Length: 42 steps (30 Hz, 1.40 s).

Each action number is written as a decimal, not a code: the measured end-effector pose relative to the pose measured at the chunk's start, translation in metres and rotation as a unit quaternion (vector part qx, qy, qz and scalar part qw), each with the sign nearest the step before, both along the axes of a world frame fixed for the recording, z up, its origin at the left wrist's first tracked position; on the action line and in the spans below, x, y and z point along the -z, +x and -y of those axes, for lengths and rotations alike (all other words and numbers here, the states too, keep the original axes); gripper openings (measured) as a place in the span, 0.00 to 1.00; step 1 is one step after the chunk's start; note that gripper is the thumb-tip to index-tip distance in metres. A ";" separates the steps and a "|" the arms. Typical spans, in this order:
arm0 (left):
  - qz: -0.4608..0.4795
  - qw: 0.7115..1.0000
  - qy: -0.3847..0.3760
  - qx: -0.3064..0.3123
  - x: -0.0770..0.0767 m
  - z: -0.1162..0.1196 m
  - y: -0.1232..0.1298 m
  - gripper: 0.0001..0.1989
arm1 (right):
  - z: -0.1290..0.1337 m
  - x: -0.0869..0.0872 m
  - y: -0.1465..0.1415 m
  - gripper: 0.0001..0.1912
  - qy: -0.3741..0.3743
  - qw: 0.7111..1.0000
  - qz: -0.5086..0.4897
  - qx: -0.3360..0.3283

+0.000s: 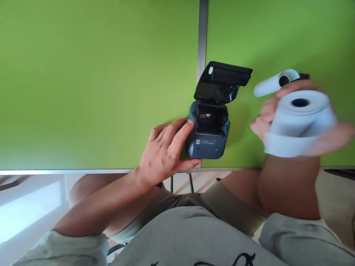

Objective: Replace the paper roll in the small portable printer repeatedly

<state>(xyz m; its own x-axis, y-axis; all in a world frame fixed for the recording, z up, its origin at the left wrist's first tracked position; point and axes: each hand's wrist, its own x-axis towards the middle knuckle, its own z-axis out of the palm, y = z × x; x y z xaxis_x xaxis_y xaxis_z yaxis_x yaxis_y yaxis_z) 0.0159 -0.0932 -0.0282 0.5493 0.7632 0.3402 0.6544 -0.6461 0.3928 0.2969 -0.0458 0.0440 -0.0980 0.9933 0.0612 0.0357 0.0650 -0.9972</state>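
A small dark blue-grey printer lies near the table's front edge, its black lid raised and its inner compartment exposed with no roll in it. My left hand grips the printer's left side, fingers along the side and thumb at the front edge. To the right, my right hand holds a white paper roll above the table, with a loose strip hanging in front. The roll and hand are blurred by motion. Just behind this hand lies a smaller white roll with a dark core.
The green tabletop is split by a grey metal seam behind the printer. A small black object shows beside the smaller roll, partly hidden. My legs are below the table's front edge.
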 end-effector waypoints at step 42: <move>-0.026 0.999 0.020 0.001 -0.004 -0.002 0.001 0.43 | 0.002 0.064 0.004 0.07 0.272 0.865 0.417 0.063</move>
